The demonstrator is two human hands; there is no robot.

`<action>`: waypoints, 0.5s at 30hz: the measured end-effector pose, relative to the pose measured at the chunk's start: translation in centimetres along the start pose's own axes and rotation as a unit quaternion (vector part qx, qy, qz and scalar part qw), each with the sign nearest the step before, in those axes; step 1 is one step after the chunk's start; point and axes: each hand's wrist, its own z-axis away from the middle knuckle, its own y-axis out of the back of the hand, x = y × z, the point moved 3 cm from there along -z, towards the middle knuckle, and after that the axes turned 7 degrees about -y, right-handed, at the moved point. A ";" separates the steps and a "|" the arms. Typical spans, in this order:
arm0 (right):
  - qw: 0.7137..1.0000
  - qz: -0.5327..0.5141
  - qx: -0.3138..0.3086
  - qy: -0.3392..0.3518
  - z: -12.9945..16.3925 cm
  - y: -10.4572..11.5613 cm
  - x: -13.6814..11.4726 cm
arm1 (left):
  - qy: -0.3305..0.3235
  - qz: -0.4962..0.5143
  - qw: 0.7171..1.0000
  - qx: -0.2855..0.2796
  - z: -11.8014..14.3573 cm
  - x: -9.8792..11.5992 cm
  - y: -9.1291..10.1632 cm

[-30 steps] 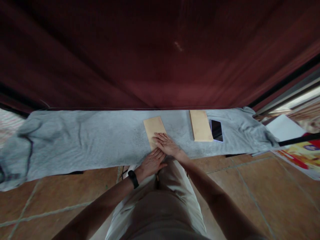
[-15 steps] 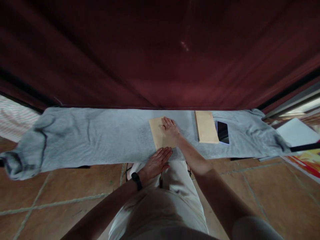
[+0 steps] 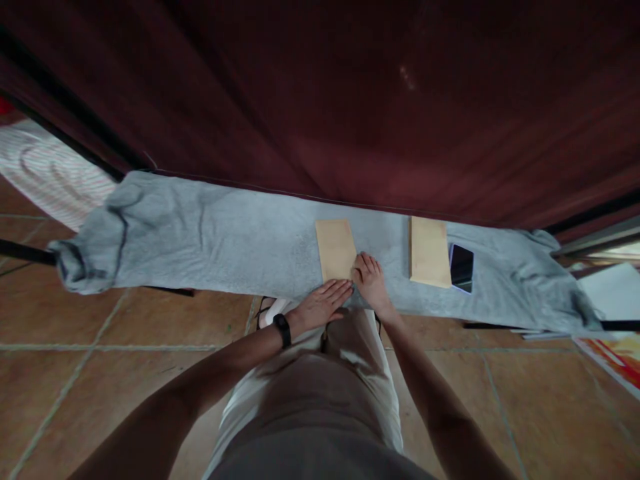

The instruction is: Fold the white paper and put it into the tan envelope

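Note:
A flat brown paper envelope (image 3: 336, 247) lies on the grey cloth in front of me. My left hand (image 3: 324, 304), with a dark band on its wrist, rests flat along the envelope's near edge, fingers stretched out and side by side. At the near right corner, my right hand (image 3: 369, 277) has its fingers curled together against the envelope's edge. Its thumb tip is hard to make out there. Farther right sits a stack of similar brown paper envelopes (image 3: 429, 253).
The grey cloth (image 3: 250, 233) covers a narrow bench before a dark red drape (image 3: 320, 120). A phone (image 3: 461, 268) lies right of the stack. White sheets (image 3: 615, 290) and a colourful printed piece (image 3: 613, 360) are at the far right. Striped fabric (image 3: 55, 167) hangs at left.
My right hand has left the middle of the envelope for its near right corner, and its fingers have curled. My left hand stays at the near edge. The view has tilted.

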 end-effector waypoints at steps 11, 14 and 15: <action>0.984 -0.044 0.013 -0.173 3.3 0.8 -1.2 | -0.006 0.010 1.000 0.009 -0.1 -0.3 -0.3; 0.973 -0.123 0.036 -0.194 2.7 1.0 -0.8 | -0.008 0.012 1.000 0.011 0.1 -0.3 -0.3; 0.964 -0.161 0.037 -0.209 2.6 0.9 -0.6 | -0.009 0.014 1.000 0.014 0.2 -0.3 -0.2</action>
